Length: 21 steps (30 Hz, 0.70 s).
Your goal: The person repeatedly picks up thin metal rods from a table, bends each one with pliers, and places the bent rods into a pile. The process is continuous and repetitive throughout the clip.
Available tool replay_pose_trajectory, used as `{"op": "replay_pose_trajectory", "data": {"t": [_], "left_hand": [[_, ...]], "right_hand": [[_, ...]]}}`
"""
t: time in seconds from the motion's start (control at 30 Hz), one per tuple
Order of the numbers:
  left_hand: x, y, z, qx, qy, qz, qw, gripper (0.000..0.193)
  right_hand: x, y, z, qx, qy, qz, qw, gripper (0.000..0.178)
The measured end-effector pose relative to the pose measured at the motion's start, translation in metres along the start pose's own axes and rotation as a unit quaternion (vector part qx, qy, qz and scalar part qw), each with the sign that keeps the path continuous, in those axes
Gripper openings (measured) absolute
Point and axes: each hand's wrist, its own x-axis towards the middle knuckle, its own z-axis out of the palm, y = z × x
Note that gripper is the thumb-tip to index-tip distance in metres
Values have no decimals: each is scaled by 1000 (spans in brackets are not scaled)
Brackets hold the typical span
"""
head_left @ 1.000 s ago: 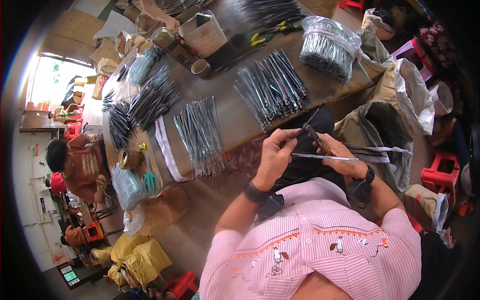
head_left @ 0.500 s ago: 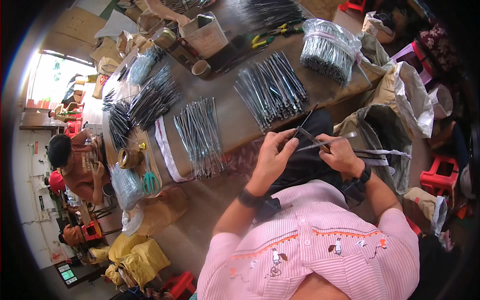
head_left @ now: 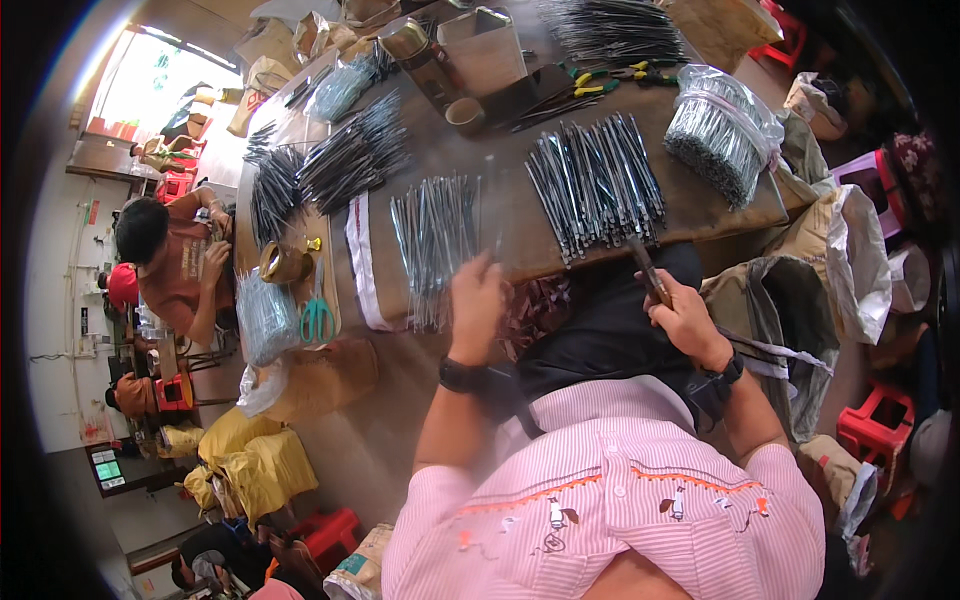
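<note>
Gripping a dark slim tool [head_left: 648, 268] in a closed fist, the right hand [head_left: 685, 318] waits at the worktop's [head_left: 520, 215] near edge; the left hand [head_left: 478, 300] – blurred, grip unclear – reaches the nearest metal-rod pile [head_left: 435, 235]. Farther back lie a second rod pile [head_left: 595, 185], bagged rods [head_left: 722, 130] and pliers [head_left: 610, 75] – nothing blocks either hand.

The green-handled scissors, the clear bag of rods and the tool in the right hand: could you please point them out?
green-handled scissors [head_left: 318, 318]: head view, on the handle loops.
clear bag of rods [head_left: 722, 135]: head view, on the bag's bulging middle.
tool [head_left: 648, 268]: head view, on its shaft above the right hand [head_left: 688, 318].
</note>
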Motion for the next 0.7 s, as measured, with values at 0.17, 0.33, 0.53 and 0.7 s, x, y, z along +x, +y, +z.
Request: {"op": "replay_pose_trajectory", "data": {"t": [0.17,0.33,0.53,0.7], "left_hand": [[24,-17,-15,251,-2,70,965,33],[13,2,35,361,47,216,906,40],[54,8,90,151,2,102,983,39],[79,-5,79,43,-68,3,997,31]], "right_hand": [[-12,13,-12,157,24,10,987,40],[-23,15,-16,238,32,43,970,40],[-29,10,-21,298,16,48,953,37],[-27,36,-34,395,92,50,913,26]]}}
